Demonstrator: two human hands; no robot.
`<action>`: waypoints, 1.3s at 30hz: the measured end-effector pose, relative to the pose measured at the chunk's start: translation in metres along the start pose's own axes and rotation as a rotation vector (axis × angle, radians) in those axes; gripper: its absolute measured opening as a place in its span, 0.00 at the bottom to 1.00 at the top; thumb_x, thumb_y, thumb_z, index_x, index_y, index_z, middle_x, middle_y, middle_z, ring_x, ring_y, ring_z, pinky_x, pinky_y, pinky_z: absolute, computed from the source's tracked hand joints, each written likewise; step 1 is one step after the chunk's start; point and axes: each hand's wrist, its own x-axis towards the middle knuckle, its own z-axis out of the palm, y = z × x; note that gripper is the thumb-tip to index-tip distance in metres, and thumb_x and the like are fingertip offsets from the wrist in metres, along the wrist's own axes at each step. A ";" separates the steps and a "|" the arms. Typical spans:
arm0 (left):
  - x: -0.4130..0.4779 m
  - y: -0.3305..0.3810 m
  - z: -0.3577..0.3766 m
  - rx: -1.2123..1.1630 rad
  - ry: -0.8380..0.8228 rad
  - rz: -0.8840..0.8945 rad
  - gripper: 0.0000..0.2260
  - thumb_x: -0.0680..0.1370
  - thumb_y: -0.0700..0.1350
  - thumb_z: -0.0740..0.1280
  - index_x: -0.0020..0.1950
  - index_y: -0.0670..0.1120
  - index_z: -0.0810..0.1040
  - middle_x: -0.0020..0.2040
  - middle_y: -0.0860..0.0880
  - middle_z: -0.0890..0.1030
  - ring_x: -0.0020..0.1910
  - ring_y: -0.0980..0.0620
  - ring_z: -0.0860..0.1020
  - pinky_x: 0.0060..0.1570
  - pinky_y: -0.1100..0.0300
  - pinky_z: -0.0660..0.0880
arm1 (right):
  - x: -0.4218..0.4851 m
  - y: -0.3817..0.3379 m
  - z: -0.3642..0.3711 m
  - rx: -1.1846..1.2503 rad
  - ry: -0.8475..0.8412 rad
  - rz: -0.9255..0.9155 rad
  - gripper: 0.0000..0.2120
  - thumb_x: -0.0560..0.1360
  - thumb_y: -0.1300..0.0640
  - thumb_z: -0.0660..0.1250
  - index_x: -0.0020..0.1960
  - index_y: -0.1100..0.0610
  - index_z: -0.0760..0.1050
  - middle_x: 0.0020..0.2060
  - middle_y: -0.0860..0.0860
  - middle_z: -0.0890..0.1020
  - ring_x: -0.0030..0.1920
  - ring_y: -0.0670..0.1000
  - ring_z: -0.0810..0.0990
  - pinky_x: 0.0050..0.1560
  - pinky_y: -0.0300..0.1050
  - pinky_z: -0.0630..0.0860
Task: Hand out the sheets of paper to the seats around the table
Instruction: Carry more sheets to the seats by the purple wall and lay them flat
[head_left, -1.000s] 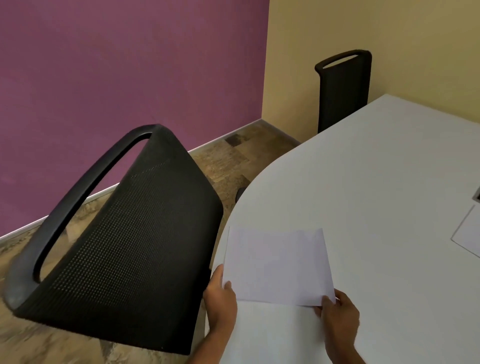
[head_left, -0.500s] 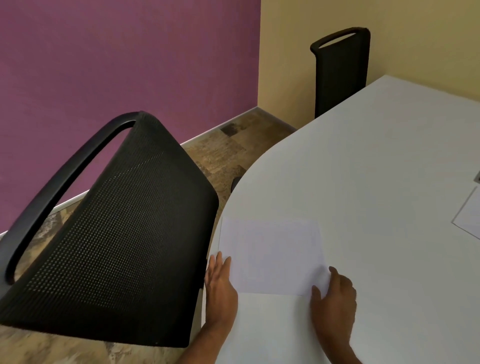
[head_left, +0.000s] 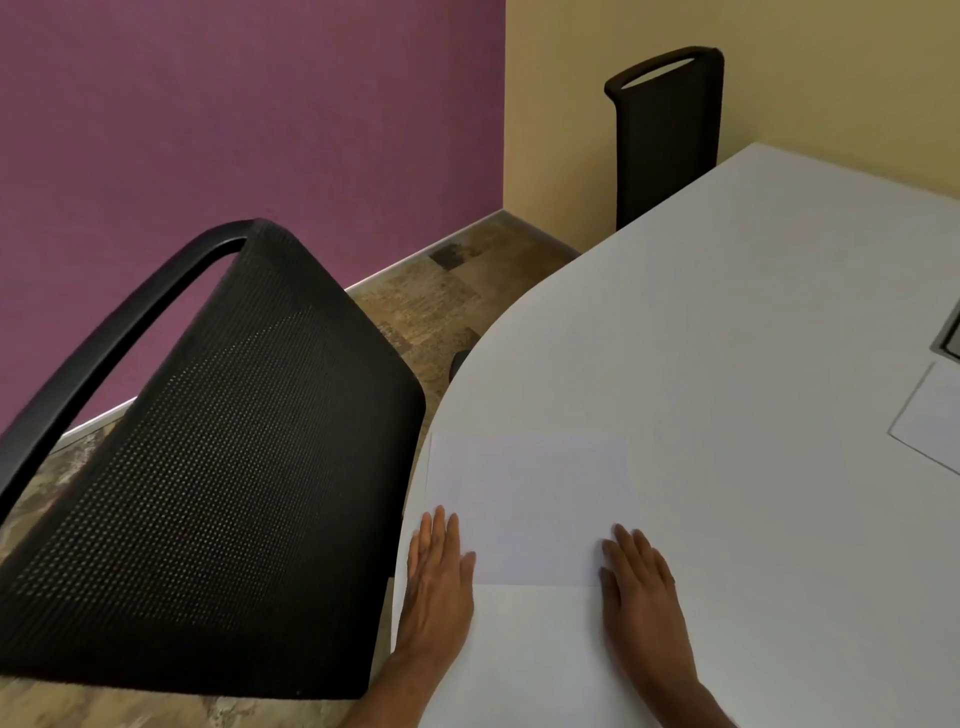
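A white sheet of paper (head_left: 530, 506) lies flat on the white table (head_left: 727, 322), close to its rounded left edge and beside the near black mesh chair (head_left: 223, 467). My left hand (head_left: 439, 577) lies flat with straight fingers on the sheet's near left corner. My right hand (head_left: 641, 582) lies flat the same way on the near right corner. Neither hand holds anything. A second sheet (head_left: 930, 421) rests on the table at the right edge of the view, cut off by the frame.
A second black chair (head_left: 667, 135) stands at the far end of the table against the yellow wall. A grey inset panel (head_left: 950, 338) sits in the tabletop at the right. Tiled floor runs between the chairs and the purple wall.
The sheet went from being held raised by its near corners to lying flat on the table. Both hands let go and now press flat on its corners.
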 end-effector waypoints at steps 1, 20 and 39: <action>0.000 -0.001 0.001 0.008 -0.014 0.004 0.25 0.85 0.51 0.47 0.81 0.47 0.43 0.81 0.50 0.40 0.79 0.53 0.35 0.77 0.58 0.34 | 0.000 0.000 -0.001 0.012 -0.005 -0.008 0.23 0.80 0.54 0.52 0.64 0.64 0.78 0.67 0.61 0.77 0.69 0.64 0.73 0.70 0.52 0.58; 0.003 0.047 -0.032 0.140 0.032 0.112 0.30 0.83 0.58 0.45 0.79 0.49 0.36 0.80 0.49 0.34 0.78 0.52 0.31 0.78 0.54 0.36 | 0.006 -0.011 -0.066 0.075 0.016 -0.094 0.28 0.83 0.44 0.49 0.75 0.60 0.68 0.78 0.54 0.63 0.79 0.54 0.54 0.77 0.53 0.50; -0.061 0.327 -0.090 0.079 0.257 0.587 0.32 0.81 0.61 0.46 0.80 0.45 0.53 0.81 0.45 0.50 0.80 0.46 0.47 0.78 0.55 0.41 | -0.048 0.070 -0.305 -0.046 0.345 -0.001 0.29 0.84 0.40 0.45 0.77 0.56 0.64 0.80 0.51 0.56 0.80 0.49 0.44 0.78 0.52 0.44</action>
